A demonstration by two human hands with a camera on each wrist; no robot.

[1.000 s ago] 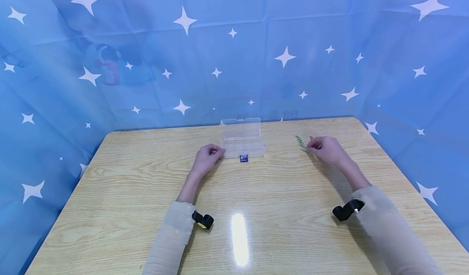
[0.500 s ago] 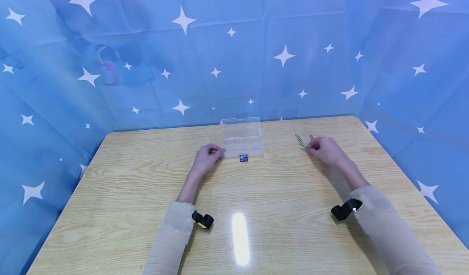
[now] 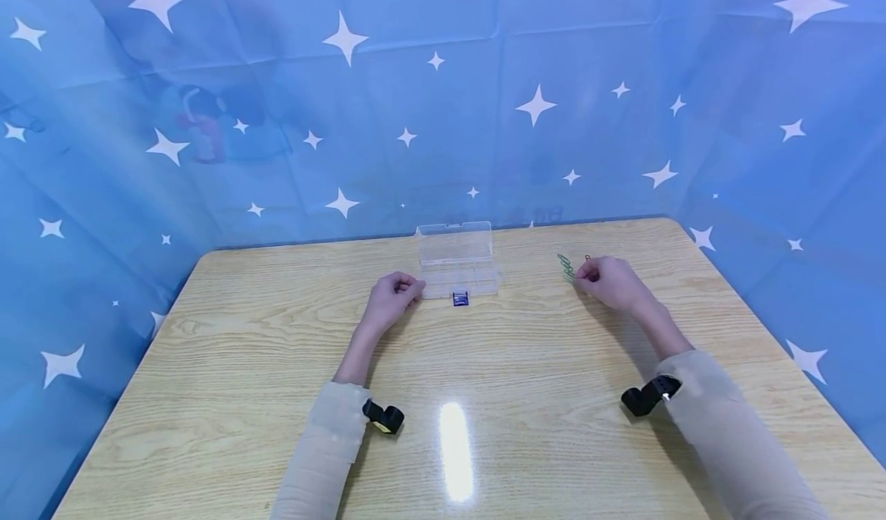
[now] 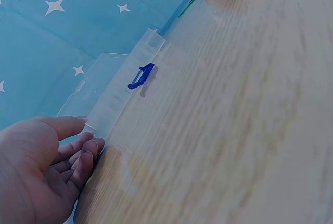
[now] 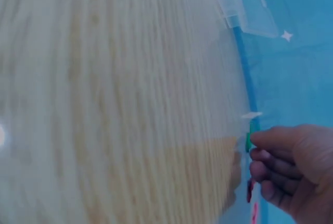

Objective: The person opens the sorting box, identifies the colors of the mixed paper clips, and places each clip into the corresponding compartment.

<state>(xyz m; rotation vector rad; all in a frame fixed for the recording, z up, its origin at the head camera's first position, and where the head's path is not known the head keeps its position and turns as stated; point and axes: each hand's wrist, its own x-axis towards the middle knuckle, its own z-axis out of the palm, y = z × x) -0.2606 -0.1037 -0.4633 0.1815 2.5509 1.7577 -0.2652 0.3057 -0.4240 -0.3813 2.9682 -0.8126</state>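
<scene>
You face a table (image 3: 228,397) with a light wood-grain top. Creased blue cloth (image 3: 453,120) with white stars (image 3: 536,106) hangs behind the table and along both sides. White glare (image 3: 456,451) marks your table's near part.

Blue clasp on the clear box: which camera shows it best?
Left wrist: the blue clasp appears largest there, its angled shape plain at the edge of the clear box. The head view shows it small, at the box's near edge. The right wrist view shows part of the box, but no clearly visible clasp.
</scene>
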